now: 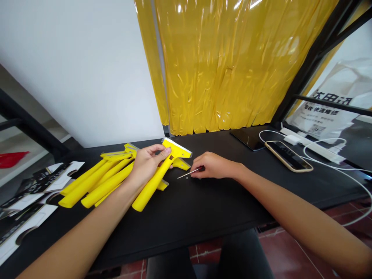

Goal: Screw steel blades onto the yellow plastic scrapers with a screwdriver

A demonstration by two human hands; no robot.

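My left hand (149,161) is closed on a yellow scraper (157,182), gripping it near its head, with the handle slanting down toward me. A silvery blade edge runs along the top of that head. In the fingers of my right hand (211,166) is a screwdriver (188,173); its thin metal shaft points left, and most of its handle is hidden in the hand. Just under the shaft, a tiny ring-like piece (187,178) lies on the black table (209,217). Several more yellow scrapers (107,184) are piled beside and beneath my left forearm.
Black and white cardboard packages (35,209) lie at the left. On the right are a phone (289,156), a dark flat tablet-like device (247,139), a white power strip (316,147) and loose white cables. Yellow plastic strips (223,77) hang behind the table, beside a white panel (87,69).
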